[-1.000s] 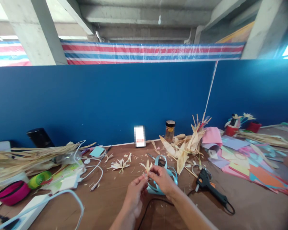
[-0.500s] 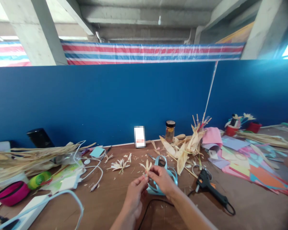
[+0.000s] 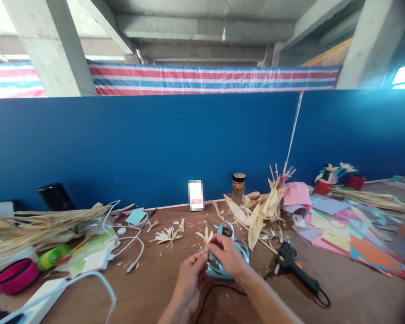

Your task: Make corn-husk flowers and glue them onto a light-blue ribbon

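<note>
Partition (image 3: pixel 189 139), blue, runs across the back. Brown tabletop (image 3: pixel 138 292) in front, strewn with scraps. Dried corn husks (image 3: pixel 258 220) heaped at the far side, right of centre. Black hot-glue gun (image 3: pixel 300 273) lies on the table right of my hands, in neither. Light-blue ribbon (image 3: pixel 219 272) lies in loops around and behind my right hand (image 3: pixel 227 254).

Grip: right thumb and fingers closed in a fine pinch, left hand (image 3: pixel 191 275) likewise pinched just below, tips nearly meeting. Both have the base of the narrow husk flower (image 3: pixel 206 235), petals up, front and centre. Loose husk flower (image 3: pixel 168 235) sits left, well apart.

Light-blue bit (image 3: pixel 205 248) shows at the pinch; can't tell if it joins the ribbon.

My read: step in hand is binding the base. Next move calls for one steady pinch while the other works the wrap snug; slack there would probably let petals slip.
</note>
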Demonstrator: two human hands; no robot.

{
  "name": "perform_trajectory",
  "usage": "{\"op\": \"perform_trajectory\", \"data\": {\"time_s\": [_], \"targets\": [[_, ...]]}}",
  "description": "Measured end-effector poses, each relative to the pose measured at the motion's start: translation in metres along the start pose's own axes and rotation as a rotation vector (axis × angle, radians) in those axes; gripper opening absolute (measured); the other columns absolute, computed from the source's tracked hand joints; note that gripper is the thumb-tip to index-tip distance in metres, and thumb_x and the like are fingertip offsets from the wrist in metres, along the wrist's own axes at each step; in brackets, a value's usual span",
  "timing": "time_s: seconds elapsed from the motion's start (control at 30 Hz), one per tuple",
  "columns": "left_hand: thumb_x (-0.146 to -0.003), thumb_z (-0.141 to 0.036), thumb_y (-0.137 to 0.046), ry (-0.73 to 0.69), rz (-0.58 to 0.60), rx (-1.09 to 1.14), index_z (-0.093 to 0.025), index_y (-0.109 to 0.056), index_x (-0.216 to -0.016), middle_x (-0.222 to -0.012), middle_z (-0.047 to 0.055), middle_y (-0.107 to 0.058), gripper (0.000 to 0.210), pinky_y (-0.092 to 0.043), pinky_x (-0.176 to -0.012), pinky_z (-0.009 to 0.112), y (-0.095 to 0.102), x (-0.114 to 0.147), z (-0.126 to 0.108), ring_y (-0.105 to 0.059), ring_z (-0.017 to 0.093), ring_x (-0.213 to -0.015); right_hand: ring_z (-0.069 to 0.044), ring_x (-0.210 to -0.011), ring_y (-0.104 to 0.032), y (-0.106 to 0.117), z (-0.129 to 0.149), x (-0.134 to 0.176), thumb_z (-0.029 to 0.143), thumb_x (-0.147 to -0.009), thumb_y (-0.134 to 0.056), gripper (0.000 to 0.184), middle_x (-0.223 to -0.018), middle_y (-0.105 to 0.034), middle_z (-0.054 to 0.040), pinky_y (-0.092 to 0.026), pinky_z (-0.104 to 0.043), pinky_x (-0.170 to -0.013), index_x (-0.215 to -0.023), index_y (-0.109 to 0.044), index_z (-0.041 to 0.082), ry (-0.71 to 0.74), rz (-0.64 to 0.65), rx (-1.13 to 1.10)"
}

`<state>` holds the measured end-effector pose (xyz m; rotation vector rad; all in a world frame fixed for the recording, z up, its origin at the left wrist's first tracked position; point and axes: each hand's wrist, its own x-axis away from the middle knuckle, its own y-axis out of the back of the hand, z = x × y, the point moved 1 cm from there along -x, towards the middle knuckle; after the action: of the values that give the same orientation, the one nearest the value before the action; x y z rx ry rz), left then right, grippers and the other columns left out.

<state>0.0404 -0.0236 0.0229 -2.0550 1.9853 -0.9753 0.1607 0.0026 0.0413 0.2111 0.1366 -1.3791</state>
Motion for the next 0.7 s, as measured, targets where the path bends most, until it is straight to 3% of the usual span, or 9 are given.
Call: {"op": "perform_trajectory", "data": {"time_s": [0.3,0.7], "targets": [[-0.054,-0.029,-0.077,-0.050,-0.017,-0.006,-0.012,-0.066,-0.073,-0.049,-0.005,-0.048,0.027,-0.030,-0.041,0.012,0.002,0.000,-0.007,-0.041,0.002,-0.043,-0.019,-0.080,-0.059,-0.001,-0.005,0.002,0.032,-0.076,-0.058,0.020,-0.084,-0.066,-0.0047,-0.045,-0.030,-0.076,-0.088,-0.061,0.016,0.015,-0.042,-0.014],[-0.053,-0.031,-0.077,-0.055,-0.055,-0.021,-0.014,-0.066,-0.073,-0.052,-0.005,-0.051,0.028,-0.033,-0.045,0.013,0.003,0.004,-0.010,-0.043,0.003,-0.044,-0.019,-0.081,-0.060,-0.003,0.001,0.005,0.033,-0.076,-0.056,0.023,-0.084,-0.067,-0.0051,-0.045,-0.030,-0.075,-0.088,-0.064,0.016,0.037,-0.035,0.055]]}}
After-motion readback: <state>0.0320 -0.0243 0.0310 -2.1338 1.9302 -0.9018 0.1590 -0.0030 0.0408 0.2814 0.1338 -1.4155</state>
